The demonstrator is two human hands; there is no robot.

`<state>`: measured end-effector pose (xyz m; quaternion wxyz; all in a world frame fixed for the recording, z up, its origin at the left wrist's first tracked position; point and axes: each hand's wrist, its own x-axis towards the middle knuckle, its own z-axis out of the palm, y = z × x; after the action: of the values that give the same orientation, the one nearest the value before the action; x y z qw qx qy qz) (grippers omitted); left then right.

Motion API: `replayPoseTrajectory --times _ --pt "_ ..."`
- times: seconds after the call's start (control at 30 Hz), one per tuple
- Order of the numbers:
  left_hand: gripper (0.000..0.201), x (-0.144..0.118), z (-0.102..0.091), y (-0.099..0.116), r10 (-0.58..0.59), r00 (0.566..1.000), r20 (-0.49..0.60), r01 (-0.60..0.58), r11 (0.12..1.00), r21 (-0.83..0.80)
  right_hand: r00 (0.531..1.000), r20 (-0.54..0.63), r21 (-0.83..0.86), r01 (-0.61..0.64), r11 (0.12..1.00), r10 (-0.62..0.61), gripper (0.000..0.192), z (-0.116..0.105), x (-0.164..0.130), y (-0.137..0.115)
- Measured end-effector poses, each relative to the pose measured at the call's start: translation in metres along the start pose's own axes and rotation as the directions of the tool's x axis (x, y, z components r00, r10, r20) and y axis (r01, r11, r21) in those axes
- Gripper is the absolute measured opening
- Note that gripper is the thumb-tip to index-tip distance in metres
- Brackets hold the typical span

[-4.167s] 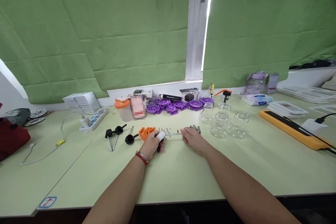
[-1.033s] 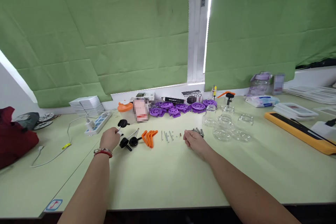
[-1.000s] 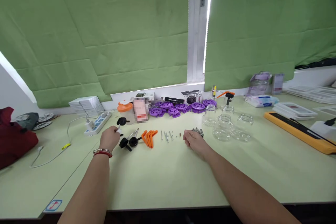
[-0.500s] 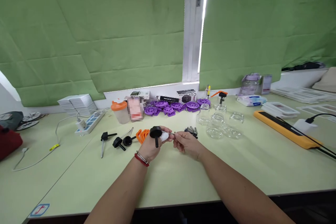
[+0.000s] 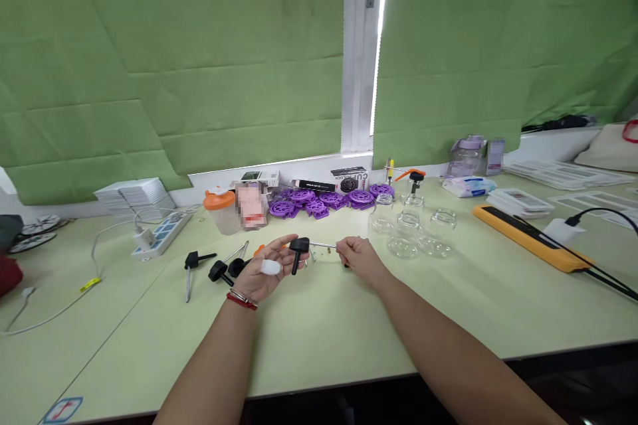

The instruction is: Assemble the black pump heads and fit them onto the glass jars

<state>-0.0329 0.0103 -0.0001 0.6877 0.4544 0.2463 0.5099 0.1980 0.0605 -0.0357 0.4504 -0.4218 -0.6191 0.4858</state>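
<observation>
Fingers of the left hand (image 5: 263,273) pinch a black-knobbed rod (image 5: 299,250); the right hand (image 5: 357,260) grips its metal end above the worktop (image 5: 349,325).

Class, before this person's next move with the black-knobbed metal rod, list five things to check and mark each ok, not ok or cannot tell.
1. Left hand grips the black-knobbed metal rod at the knob end: ok.
2. Right hand pinches the rod's far end: ok.
3. Rod lifted off the pale green table: ok.
4. Small part already on the rod's tip: cannot tell, hidden by fingers.
5. Spare black-knobbed rods lie beside the left hand: ok.
</observation>
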Motion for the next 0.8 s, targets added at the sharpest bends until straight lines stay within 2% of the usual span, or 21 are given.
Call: replayPoseTrajectory --times 0.03,0.1,0.2,0.27,0.37,0.43,0.63,0.7,0.8 --pt "0.057 0.000 -0.002 0.001 -0.015 1.000 -0.008 0.015 1.000 -0.003 1.000 -0.001 -0.071 0.016 0.997 -0.017 0.033 0.000 0.000 0.000" --pt "0.043 0.003 -0.001 -0.002 -0.040 0.993 -0.114 0.047 0.997 0.054 0.999 0.023 -0.207 0.044 0.977 -0.040 0.034 0.002 -0.001 0.000" --pt "0.026 0.009 0.003 -0.010 -0.056 0.940 -0.337 0.130 0.971 0.201 0.996 0.036 -0.362 0.090 0.928 -0.082 0.036 0.003 0.002 -0.003" --pt "0.025 0.012 0.005 -0.012 -0.043 0.912 -0.408 0.150 0.960 0.235 0.994 0.003 -0.477 0.095 0.874 -0.107 0.032 0.001 0.007 -0.006" --pt "0.024 0.013 0.004 -0.011 0.015 0.885 -0.465 0.091 0.974 0.206 0.998 -0.013 -0.713 0.031 0.701 -0.057 0.022 -0.002 0.019 -0.011" --pt "0.023 0.012 0.002 -0.010 0.044 0.862 -0.504 0.064 0.979 0.196 1.000 -0.005 -0.804 0.002 0.595 -0.010 0.017 -0.002 0.028 -0.012" --pt "0.024 0.014 -0.001 -0.013 0.055 0.823 -0.565 0.069 0.978 0.196 1.000 0.001 -0.908 0.012 0.418 -0.027 0.025 0.010 0.040 -0.006" --pt "0.025 0.015 -0.002 -0.014 0.050 0.816 -0.576 0.070 0.981 0.183 0.999 0.004 -0.918 0.021 0.395 -0.044 0.026 0.014 0.041 -0.003" --pt "0.025 0.015 -0.003 -0.014 0.046 0.810 -0.584 0.062 0.984 0.164 0.999 -0.005 -0.902 0.018 0.431 -0.052 0.017 0.017 0.042 0.001"
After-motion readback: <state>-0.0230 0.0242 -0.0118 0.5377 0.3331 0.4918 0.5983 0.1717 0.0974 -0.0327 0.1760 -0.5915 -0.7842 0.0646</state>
